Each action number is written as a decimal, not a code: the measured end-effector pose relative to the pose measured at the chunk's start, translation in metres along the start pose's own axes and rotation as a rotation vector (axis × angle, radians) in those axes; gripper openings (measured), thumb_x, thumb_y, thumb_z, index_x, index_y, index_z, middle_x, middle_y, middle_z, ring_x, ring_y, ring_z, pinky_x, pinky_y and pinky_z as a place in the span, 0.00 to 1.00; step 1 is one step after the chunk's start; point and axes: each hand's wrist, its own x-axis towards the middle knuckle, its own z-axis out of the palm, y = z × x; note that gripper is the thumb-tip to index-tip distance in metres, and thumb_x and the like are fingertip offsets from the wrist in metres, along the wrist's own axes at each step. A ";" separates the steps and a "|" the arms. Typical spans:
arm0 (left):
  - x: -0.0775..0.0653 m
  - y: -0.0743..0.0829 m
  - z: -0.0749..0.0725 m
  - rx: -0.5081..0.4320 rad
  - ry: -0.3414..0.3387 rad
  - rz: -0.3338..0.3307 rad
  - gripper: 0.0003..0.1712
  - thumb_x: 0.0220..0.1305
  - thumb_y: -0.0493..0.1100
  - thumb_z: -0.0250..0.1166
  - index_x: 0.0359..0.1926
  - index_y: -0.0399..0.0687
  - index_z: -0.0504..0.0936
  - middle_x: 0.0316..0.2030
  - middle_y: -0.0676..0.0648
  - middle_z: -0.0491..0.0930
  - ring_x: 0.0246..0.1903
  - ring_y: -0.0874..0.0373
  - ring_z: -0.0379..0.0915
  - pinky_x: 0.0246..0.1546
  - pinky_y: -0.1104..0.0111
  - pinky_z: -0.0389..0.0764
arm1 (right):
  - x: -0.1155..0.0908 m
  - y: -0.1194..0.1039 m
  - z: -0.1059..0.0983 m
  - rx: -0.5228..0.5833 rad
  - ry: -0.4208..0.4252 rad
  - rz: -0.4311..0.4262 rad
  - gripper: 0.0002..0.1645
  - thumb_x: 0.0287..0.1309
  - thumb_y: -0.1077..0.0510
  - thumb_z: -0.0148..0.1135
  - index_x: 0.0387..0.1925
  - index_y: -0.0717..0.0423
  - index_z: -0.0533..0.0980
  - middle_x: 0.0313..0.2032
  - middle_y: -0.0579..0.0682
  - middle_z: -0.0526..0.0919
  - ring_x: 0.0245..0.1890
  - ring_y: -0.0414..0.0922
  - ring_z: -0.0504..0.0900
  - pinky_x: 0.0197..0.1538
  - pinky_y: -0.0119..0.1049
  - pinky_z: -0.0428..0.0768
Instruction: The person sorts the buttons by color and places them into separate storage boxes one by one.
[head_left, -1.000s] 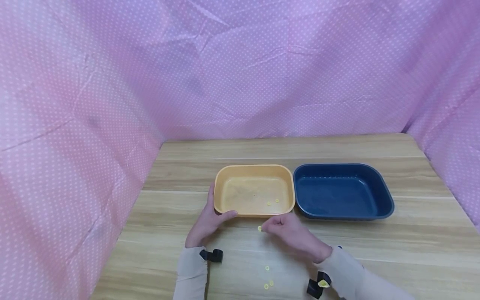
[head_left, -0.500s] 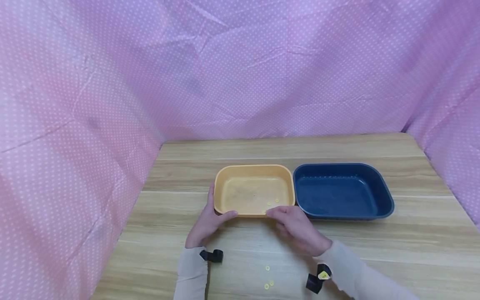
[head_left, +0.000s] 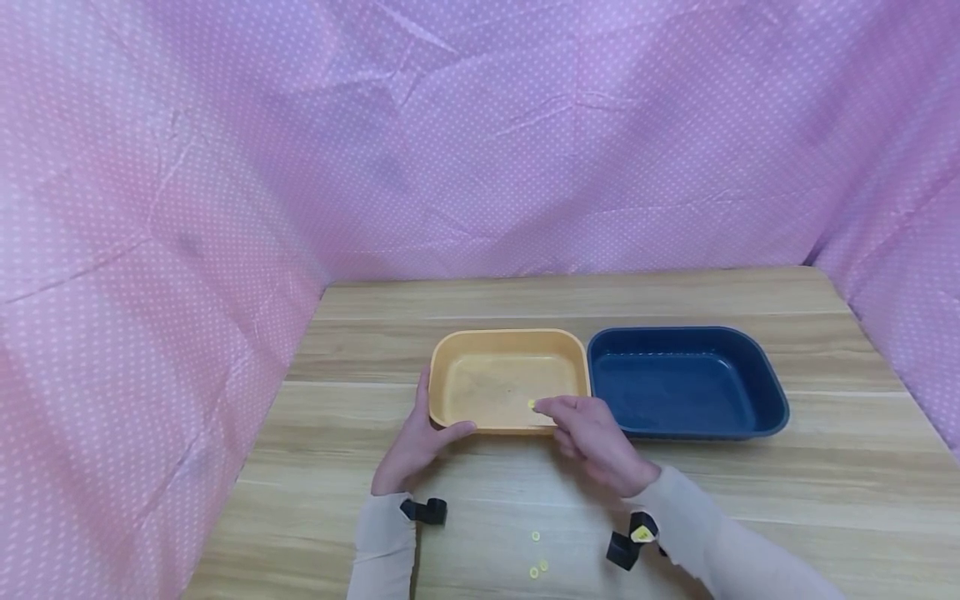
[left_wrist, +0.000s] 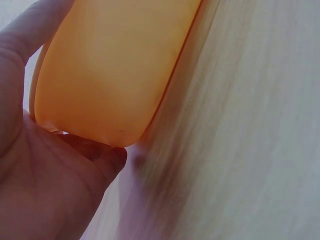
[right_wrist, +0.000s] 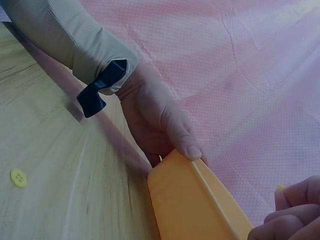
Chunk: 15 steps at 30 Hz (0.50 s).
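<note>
My left hand (head_left: pixel 412 442) grips the near left corner of a light orange plastic basin (head_left: pixel 480 383). Its thumb lies over the front rim, and in the left wrist view its fingers bend in at the basin's lower corner. Thumb and forefinger of my right hand (head_left: pixel 592 437) pinch a small yellow button (head_left: pixel 532 404) over the basin's front right part. Only the edge of that button shows in the right wrist view. The buttons lying in the basin are hidden behind the right hand. Three more yellow buttons (head_left: pixel 536 536) lie on the table in front.
A dark blue basin (head_left: pixel 686 392) stands right beside the orange one, to its right. Both rest on a wood-grain table (head_left: pixel 330 417). Pink dotted cloth (head_left: pixel 480 167) hangs behind and at the sides. Each wrist wears a black camera mount (head_left: pixel 424 511).
My right hand has moved from the table before the orange basin, up over its front rim and inward, with the button between its fingertips. My left hand stays on the basin's corner.
</note>
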 end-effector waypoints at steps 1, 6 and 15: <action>0.000 0.000 0.000 0.006 0.000 0.001 0.68 0.54 0.35 0.73 0.76 0.51 0.27 0.74 0.37 0.47 0.67 0.37 0.55 0.68 0.48 0.50 | 0.000 -0.001 0.000 0.005 0.006 0.005 0.27 0.60 0.46 0.64 0.48 0.65 0.80 0.14 0.46 0.63 0.15 0.44 0.63 0.21 0.30 0.61; 0.001 -0.002 0.000 0.030 0.009 -0.012 0.68 0.55 0.36 0.73 0.76 0.52 0.26 0.74 0.38 0.46 0.68 0.39 0.54 0.69 0.49 0.49 | 0.002 -0.004 -0.001 0.034 0.029 0.015 0.27 0.62 0.46 0.63 0.52 0.64 0.78 0.14 0.47 0.63 0.14 0.43 0.62 0.21 0.30 0.61; 0.002 -0.004 0.000 0.020 0.013 -0.009 0.68 0.55 0.33 0.72 0.76 0.54 0.28 0.74 0.39 0.46 0.67 0.39 0.55 0.68 0.49 0.51 | 0.005 -0.007 -0.001 0.109 0.062 0.014 0.19 0.62 0.47 0.63 0.39 0.61 0.78 0.14 0.46 0.62 0.14 0.43 0.62 0.20 0.30 0.59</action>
